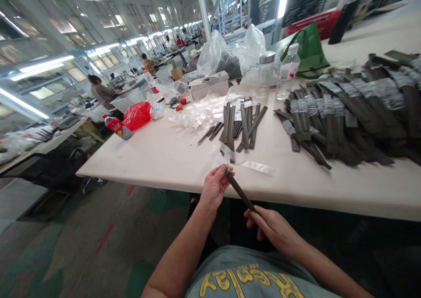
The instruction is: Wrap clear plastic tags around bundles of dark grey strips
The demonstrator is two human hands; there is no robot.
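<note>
A: What lies around on the bench [158,157]?

B: Loose dark strips [244,124] fanned out mid-bench, straight beyond the hands. Heap of banded bundles [348,109] fills the right side. Clear sleeves [202,111] piled behind the loose strips. One flat sleeve [259,167] lies near the front edge, closest to the hands. Red bag [137,115], white box [210,85] and water bottle [290,63] sit further back.

A: Hands?

B: Left hand [215,186] up at the front edge, thumb and fingers pinched on the upper end of a single dark strip [239,191]. Right hand [272,227] lower, toward the lap, closed round its lower end. The strip slants between them, in the air before the bench. Cannot tell whether its tip touches the edge.

A: Room to move?

B: Bare bench top from the loose strips leftward to the corner, with open floor [98,245] beyond. On the right the bundles reach close to the front edge.
</note>
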